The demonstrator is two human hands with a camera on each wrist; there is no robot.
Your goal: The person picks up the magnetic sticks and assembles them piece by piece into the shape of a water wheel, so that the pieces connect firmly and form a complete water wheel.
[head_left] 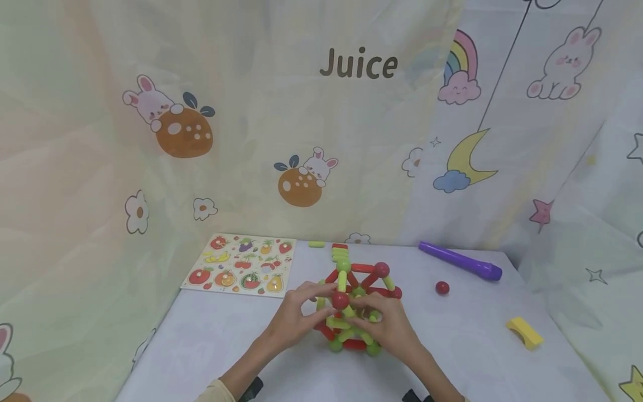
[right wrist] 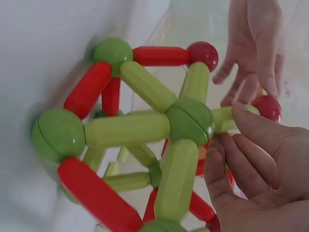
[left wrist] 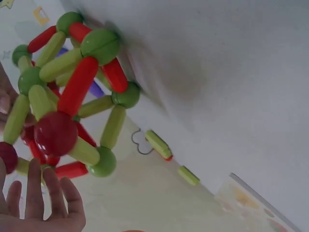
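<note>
A model of red and yellow-green rods (right wrist: 128,129) joined by red and green balls stands on the table in front of me. My left hand (head_left: 297,310) holds a red ball (head_left: 340,300) at the model's near side between thumb and index finger. From the right, my right hand (head_left: 390,322) pinches the yellow-green rod (right wrist: 224,119) that runs to this ball. In the right wrist view, a green ball (right wrist: 190,123) sits at that rod's other end. Another red ball (head_left: 382,269) tops the model at the back.
A fruit puzzle board (head_left: 241,265) lies at the back left. Behind the model are several loose rods (head_left: 340,252). On the right lie a purple microphone-like stick (head_left: 459,261), a loose red ball (head_left: 442,287) and a yellow arched block (head_left: 524,333). A printed curtain (head_left: 241,184) hangs behind the table.
</note>
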